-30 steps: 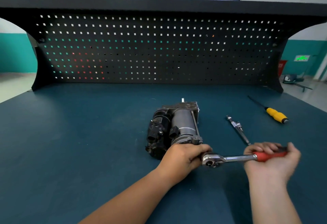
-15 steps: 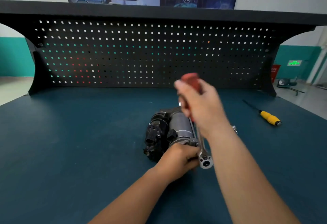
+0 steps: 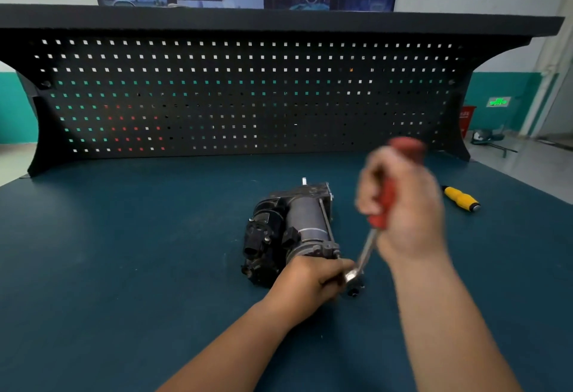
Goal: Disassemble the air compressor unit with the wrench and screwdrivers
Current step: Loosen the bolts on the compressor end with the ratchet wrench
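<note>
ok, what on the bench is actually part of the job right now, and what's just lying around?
In use: air compressor, gripped at its near end by the left hand; ratchet wrench, red handle in the right hand, head at that end.
Lying about: yellow screwdriver, on the bench to the right, untouched; pegboard behind.

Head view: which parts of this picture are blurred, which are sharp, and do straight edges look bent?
In the head view, the right hand and the wrench it grips are smeared by motion blur; the air compressor, the left hand at its near end and the yellow screwdriver are fairly sharp; the wide-angle lens bows the shelf edge above the pegboard.
</note>
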Action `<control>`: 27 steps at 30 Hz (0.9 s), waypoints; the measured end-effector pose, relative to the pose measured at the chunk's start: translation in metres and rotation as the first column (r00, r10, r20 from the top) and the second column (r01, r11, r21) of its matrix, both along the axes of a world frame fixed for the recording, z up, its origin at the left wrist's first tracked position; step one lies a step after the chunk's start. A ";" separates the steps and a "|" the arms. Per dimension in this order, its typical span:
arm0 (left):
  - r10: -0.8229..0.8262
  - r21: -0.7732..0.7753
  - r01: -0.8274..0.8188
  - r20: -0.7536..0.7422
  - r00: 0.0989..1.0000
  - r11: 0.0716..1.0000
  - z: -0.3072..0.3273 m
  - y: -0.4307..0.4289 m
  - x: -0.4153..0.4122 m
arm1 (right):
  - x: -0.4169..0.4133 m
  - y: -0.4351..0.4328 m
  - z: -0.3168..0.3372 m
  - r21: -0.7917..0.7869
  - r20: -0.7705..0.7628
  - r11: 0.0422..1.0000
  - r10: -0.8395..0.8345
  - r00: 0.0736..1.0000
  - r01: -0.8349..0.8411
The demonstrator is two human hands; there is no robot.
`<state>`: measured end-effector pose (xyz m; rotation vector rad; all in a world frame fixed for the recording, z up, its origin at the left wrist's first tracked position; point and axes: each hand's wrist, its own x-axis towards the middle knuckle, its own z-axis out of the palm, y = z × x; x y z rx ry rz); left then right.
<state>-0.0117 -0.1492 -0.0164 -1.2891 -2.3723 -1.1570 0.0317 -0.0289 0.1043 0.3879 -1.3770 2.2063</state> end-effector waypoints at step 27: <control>0.002 0.104 -0.005 0.032 0.999 0.995 0.000 0.003 0.003 | -0.012 0.000 0.005 -0.048 0.098 0.987 -0.145 0.984 0.151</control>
